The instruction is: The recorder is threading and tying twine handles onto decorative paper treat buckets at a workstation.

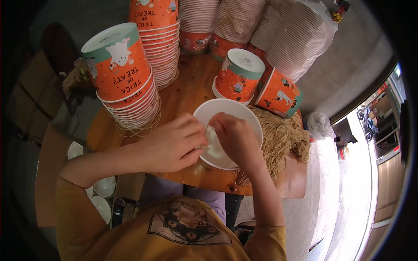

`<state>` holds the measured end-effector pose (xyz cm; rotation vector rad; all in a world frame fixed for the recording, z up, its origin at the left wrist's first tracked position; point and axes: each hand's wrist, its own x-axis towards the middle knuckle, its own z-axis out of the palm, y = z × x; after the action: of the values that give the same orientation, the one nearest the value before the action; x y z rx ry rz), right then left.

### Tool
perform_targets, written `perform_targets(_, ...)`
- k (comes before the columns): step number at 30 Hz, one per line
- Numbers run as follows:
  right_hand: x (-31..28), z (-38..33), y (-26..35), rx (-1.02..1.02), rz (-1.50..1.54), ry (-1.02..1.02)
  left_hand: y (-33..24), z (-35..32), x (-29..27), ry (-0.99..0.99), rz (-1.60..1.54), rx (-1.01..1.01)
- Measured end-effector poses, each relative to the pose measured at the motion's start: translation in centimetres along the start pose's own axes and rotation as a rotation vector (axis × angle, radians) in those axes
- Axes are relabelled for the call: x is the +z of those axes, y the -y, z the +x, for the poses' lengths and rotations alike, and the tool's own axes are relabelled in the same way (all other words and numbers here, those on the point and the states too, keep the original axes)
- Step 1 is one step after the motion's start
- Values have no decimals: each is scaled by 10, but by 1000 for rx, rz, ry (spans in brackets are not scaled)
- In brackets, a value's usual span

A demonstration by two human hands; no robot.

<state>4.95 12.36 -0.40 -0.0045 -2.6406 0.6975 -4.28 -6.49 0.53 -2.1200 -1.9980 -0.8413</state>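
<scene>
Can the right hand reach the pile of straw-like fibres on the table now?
Probably yes: the right hand is in the white bowl, and the straw-like fibres lie just beside it, with nothing between.

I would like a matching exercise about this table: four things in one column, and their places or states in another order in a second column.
Things:
1. white bucket
2. left hand
3. straw-like fibres
4. tall stack of orange buckets

Places or states:
A. heaped at the table's right edge
B. upside down, at the table's left
C. on its side, open mouth to the camera
D. gripping a rim from the left

Pairs: 1-C, 2-D, 3-A, 4-B
</scene>
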Motion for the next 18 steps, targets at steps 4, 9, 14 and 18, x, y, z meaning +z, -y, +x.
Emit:
perform_targets(4, -1, -2, -1, -38, -35, 6, -3, 0, -3, 82, -56, -45)
perform_targets(9, 0, -1, -3, -53, -54, -50, -5, -1, -1, 109, -17, 91)
perform_targets(14, -22, -5, -11, 5, 282, -88, -6, 0, -11, 41, 175, -15)
perform_targets(18, -59, -19, -15, 499, 883, -98, 21, 3, -19, 7, 67, -478)
